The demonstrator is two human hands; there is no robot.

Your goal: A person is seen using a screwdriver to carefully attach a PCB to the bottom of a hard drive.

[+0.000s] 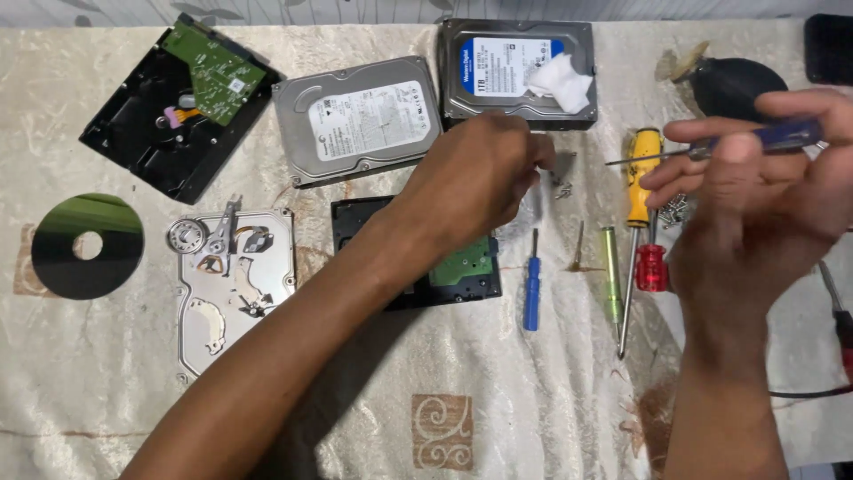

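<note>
My left hand (480, 173) reaches across the table, its fingers bunched together just above a few small loose screws (562, 187). Whether it pinches one is hidden. My left forearm crosses a black hard drive with a green circuit board (462, 271). My right hand (755, 200) is raised on the right and grips a blue-handled screwdriver (786, 135). Its thin shaft points left, over a yellow-handled screwdriver (643, 173).
On the cloth lie a circuit-board drive (178, 107), a silver drive (360, 120), a labelled drive with a white tissue (517, 71), a platter (87, 246), an opened drive case (235, 284), blue (531, 289), green (611, 276) and red (650, 267) screwdrivers, and a screw pile (677, 209).
</note>
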